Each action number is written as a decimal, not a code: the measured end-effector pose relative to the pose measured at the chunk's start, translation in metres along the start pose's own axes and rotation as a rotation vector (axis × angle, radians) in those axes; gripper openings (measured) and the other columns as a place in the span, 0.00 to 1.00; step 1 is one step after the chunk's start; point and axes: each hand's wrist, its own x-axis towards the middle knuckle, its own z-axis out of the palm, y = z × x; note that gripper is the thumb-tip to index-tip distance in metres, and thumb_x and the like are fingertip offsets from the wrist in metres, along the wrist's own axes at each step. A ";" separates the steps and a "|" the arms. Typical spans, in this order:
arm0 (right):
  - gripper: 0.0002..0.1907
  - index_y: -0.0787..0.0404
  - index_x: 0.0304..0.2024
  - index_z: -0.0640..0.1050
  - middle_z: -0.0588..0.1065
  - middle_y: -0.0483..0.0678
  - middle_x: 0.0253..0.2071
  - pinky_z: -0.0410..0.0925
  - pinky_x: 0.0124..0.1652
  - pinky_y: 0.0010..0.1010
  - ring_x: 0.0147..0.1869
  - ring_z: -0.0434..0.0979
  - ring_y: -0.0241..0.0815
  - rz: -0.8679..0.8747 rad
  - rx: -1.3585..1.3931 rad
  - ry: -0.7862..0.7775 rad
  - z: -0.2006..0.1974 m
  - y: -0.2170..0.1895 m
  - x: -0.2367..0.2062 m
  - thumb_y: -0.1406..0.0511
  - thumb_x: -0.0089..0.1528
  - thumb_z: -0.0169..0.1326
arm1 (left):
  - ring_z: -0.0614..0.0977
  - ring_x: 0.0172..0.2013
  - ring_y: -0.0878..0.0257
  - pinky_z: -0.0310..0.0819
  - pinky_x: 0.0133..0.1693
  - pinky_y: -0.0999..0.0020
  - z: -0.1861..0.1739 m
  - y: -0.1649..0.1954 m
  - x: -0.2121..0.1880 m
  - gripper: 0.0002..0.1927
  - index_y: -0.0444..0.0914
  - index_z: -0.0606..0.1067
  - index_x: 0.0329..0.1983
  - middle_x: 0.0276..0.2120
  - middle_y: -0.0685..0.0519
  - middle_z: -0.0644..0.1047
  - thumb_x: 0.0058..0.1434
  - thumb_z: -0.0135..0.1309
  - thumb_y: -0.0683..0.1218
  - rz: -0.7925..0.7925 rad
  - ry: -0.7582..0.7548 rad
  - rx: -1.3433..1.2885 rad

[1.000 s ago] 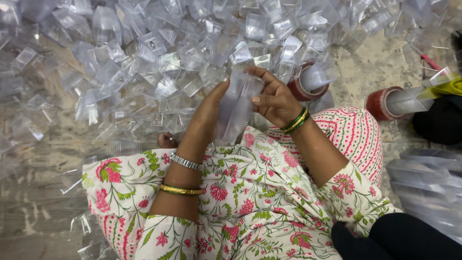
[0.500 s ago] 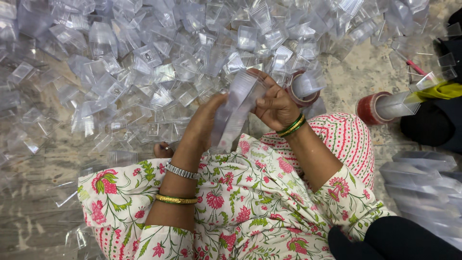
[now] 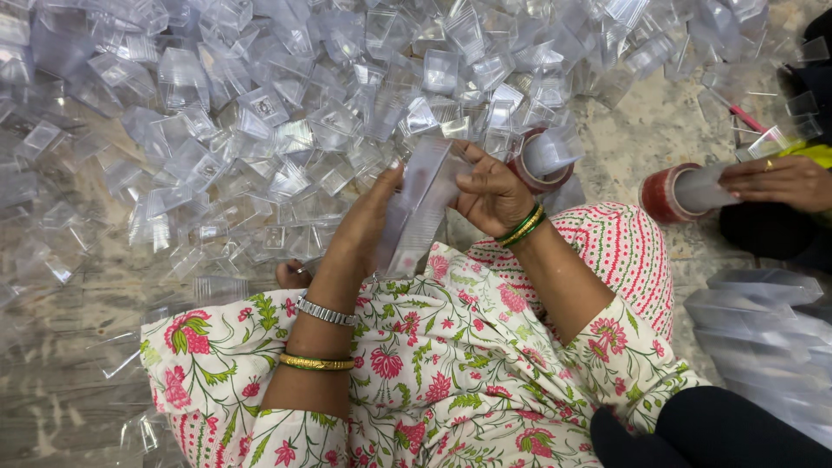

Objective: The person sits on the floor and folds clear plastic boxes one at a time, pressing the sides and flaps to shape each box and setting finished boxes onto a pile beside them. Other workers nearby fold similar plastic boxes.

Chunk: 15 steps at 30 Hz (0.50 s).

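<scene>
Left hand: the left hand [image 3: 368, 221] grips one side of a stack of clear plastic boxes [image 3: 422, 204], fingers wrapped round its edge.
Right hand: the right hand [image 3: 490, 195] clasps the opposite side of the same stack near its top.
Stack: held tilted above the lap, between both hands, just in front of the heap.
Heap: a heap of clear plastic boxes [image 3: 260, 113] spreads across the floor [image 3: 641, 130] beyond the hands.
Tape: a roll of red tape [image 3: 537, 160] lies just beside the right hand.
Clothing: floral trousers [image 3: 451, 373] cover the lap; bangles [image 3: 316, 361] circle the left forearm.
Neighbour: another person's hand [image 3: 776, 182] rests on a second red roll [image 3: 667, 192] at right.
</scene>
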 end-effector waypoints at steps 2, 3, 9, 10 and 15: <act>0.35 0.65 0.71 0.62 0.72 0.54 0.65 0.66 0.66 0.48 0.69 0.73 0.49 0.008 -0.034 -0.001 -0.001 0.001 -0.001 0.70 0.64 0.60 | 0.82 0.47 0.61 0.78 0.48 0.66 0.000 -0.001 0.000 0.33 0.35 0.72 0.61 0.53 0.49 0.79 0.64 0.47 0.64 0.014 -0.017 0.016; 0.35 0.64 0.71 0.62 0.72 0.53 0.64 0.66 0.66 0.47 0.68 0.73 0.48 0.010 -0.052 -0.003 -0.001 0.002 -0.001 0.70 0.64 0.60 | 0.81 0.48 0.61 0.77 0.48 0.66 0.000 -0.001 0.000 0.34 0.35 0.71 0.62 0.54 0.49 0.78 0.64 0.49 0.63 0.024 -0.002 0.049; 0.32 0.64 0.70 0.64 0.72 0.54 0.64 0.67 0.65 0.45 0.68 0.73 0.47 -0.014 -0.048 0.033 -0.003 0.001 0.002 0.69 0.66 0.59 | 0.81 0.44 0.55 0.79 0.43 0.60 -0.001 0.000 -0.002 0.37 0.32 0.72 0.63 0.51 0.42 0.77 0.59 0.52 0.62 -0.058 0.085 0.169; 0.32 0.65 0.70 0.64 0.72 0.54 0.64 0.67 0.65 0.45 0.67 0.73 0.47 -0.009 -0.045 0.025 -0.003 0.001 0.002 0.69 0.65 0.59 | 0.81 0.43 0.53 0.79 0.42 0.58 -0.001 0.000 -0.002 0.36 0.32 0.71 0.63 0.50 0.41 0.76 0.59 0.52 0.61 -0.067 0.069 0.144; 0.33 0.65 0.70 0.64 0.72 0.54 0.64 0.67 0.64 0.45 0.68 0.73 0.48 0.027 -0.039 -0.019 -0.002 0.002 0.003 0.70 0.64 0.59 | 0.78 0.48 0.54 0.76 0.46 0.55 0.003 0.001 -0.004 0.35 0.39 0.69 0.64 0.53 0.45 0.74 0.59 0.49 0.64 -0.052 0.058 0.122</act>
